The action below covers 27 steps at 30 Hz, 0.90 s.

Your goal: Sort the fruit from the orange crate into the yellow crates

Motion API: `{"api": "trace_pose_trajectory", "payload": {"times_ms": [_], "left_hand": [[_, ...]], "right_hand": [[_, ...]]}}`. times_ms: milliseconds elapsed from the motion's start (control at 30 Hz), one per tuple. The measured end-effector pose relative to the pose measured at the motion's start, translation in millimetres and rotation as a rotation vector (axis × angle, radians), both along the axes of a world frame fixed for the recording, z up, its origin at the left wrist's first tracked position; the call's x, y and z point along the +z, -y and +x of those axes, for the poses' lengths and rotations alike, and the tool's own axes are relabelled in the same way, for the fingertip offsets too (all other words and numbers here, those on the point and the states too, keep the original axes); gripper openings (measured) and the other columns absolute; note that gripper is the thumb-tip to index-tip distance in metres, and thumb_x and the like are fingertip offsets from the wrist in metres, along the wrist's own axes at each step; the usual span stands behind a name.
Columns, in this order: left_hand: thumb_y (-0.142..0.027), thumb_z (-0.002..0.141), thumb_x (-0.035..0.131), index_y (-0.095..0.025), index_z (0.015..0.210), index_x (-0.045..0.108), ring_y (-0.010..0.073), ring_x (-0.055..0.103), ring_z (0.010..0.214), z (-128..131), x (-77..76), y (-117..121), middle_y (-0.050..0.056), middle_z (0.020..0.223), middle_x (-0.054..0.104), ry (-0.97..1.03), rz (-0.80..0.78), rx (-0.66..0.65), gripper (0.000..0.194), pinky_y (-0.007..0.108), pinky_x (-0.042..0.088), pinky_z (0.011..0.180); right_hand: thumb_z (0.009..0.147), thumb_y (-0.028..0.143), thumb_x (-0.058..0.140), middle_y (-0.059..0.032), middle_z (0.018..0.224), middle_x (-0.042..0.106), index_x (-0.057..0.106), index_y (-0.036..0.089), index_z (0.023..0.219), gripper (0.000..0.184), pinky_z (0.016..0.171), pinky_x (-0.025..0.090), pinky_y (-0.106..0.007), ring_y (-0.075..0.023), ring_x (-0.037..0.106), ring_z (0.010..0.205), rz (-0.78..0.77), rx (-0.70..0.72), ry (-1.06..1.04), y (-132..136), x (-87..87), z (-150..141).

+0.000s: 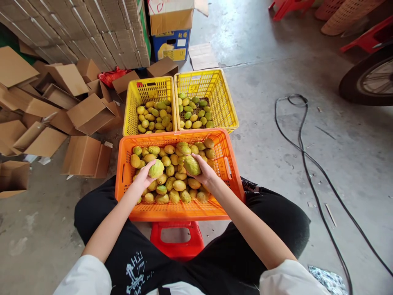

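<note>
My left hand point(143, 177) is closed around a yellow-green oval fruit point(156, 169). In my right hand point(205, 172) is a greener oval fruit point(192, 165) with darker patches on its skin. Both hands are over the orange plastic crate point(181, 215), inside its rim. Many similar fruits point(179, 185) lie loose in that crate, ranging from yellow to green; the exact kind is unclear. Behind it stand two yellow crates side by side, the left one point(126, 119) with mostly yellowish fruits point(153, 116) and the right one point(231, 110) with greener ones point(193, 110).
A red plastic stool point(176, 248) shows under the orange crate, between my knees. Open cardboard boxes point(82, 155) are heaped at left, before a stack of flattened cartons point(76, 28). A black cable point(307, 164) runs across the floor at right, near a wheel point(368, 76).
</note>
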<state>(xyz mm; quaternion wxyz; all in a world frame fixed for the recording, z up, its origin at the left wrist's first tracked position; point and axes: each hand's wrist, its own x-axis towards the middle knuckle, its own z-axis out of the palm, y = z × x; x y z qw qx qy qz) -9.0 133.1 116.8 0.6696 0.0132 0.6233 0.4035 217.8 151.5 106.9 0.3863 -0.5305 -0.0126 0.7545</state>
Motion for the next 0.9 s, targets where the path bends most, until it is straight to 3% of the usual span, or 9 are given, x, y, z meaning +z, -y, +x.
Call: {"api": "trace_pose_trajectory", "payload": {"times_ms": [167,333,433,567,667,900], "left_hand": [[-0.024,0.096,0.064,-0.016,0.099,0.068,0.0207,0.074,0.081,0,1.1,-2,0.008,0.091,0.075,0.063,-0.066,0.011,0.01,0.039,0.065,0.076],[-0.022,0.095,0.065,-0.014,0.099,0.069,0.0191,0.074,0.081,0,-3.5,-1,0.009,0.093,0.075,0.069,-0.019,0.024,0.01,0.033,0.065,0.076],[-0.016,0.09,0.071,-0.016,0.103,0.069,0.0168,0.073,0.082,-1,-7.2,-1,0.007,0.097,0.075,0.036,0.041,0.061,0.013,0.029,0.064,0.078],[-0.019,0.087,0.073,-0.018,0.105,0.068,0.02,0.074,0.084,-4,-6.6,-5,0.007,0.094,0.074,0.051,0.027,0.103,0.019,0.032,0.065,0.077],[-0.024,0.09,0.068,-0.018,0.101,0.066,0.0192,0.073,0.08,-6,-2.5,-9,0.006,0.089,0.073,0.033,-0.044,0.161,0.013,0.032,0.065,0.073],[-0.022,0.087,0.068,-0.02,0.094,0.066,0.0159,0.07,0.078,-7,0.9,-14,0.003,0.09,0.072,0.012,-0.05,0.225,0.007,0.033,0.064,0.08]], "right_hand": [[0.09,0.036,0.063,-0.0021,0.08,0.072,0.06,0.025,0.093,0.012,0.063,0.064,-0.034,-0.0214,0.073,0.077,-0.057,-0.035,-0.026,1,-0.6,0],[0.078,0.03,0.079,0.0016,0.083,0.072,0.063,0.026,0.09,0.02,0.072,0.064,-0.033,-0.0189,0.073,0.08,0.135,0.068,0.005,5,1.6,-1],[0.078,0.022,0.075,0.0025,0.079,0.07,0.064,0.024,0.086,0.014,0.075,0.064,-0.032,-0.017,0.072,0.076,0.144,0.084,0.002,6,4.2,-2],[0.087,0.026,0.061,-0.0006,0.071,0.068,0.062,0.023,0.087,0.003,0.066,0.064,-0.032,-0.0197,0.072,0.073,0.001,0.036,-0.03,3,5.0,-2],[0.092,0.034,0.054,-0.0053,0.072,0.07,0.062,0.021,0.089,0.015,0.057,0.061,-0.029,-0.0209,0.072,0.072,-0.084,0.029,-0.084,-1,3.2,1],[0.093,0.042,0.052,-0.0076,0.073,0.072,0.064,0.021,0.091,0.024,0.048,0.055,-0.027,-0.0216,0.071,0.067,-0.033,0.068,-0.151,-3,-2.4,6]]}}
